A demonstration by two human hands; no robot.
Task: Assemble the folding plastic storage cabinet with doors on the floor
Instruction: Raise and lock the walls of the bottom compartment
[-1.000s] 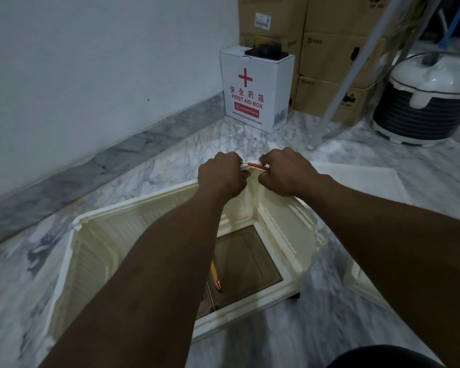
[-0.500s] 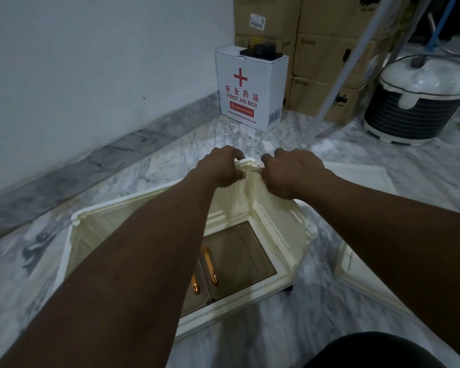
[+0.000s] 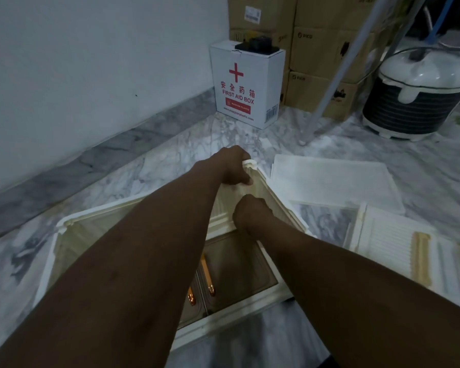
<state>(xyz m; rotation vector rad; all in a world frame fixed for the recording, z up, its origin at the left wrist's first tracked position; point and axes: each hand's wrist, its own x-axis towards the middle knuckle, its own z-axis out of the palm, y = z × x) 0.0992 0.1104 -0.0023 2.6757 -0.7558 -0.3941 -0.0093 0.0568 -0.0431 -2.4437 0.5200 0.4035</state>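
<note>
Cabinet (image 3: 149,229) shell in cream plastic sits on the marble floor (image 3: 170,144) in the middle of the scene, its walls folded up around an open top; down inside, brownish see-through doors (image 3: 239,266) with copper-coloured handles (image 3: 206,272) face up from the bottom. The left hand (image 3: 233,166) is closed around the far corner post of the shell, fingers curled over the top end of the post and thumb against its near side. The right hand (image 3: 250,211) is balled into a fist just below and nearer, knuckles against the inner face of the right wall; whether it pinches anything I cannot tell. Both forearms reach across the open shell from the near edge.

To the right, flat on the floor, lies a white panel (image 3: 335,181), and nearer to that a ribbed cream panel (image 3: 398,243) with a yellowish strip. Far against the wall stands a white first aid box (image 3: 246,86) with a red cross, beside stacked cardboard boxes (image 3: 316,49). A round white-and-black appliance (image 3: 420,94) rests at far right.
</note>
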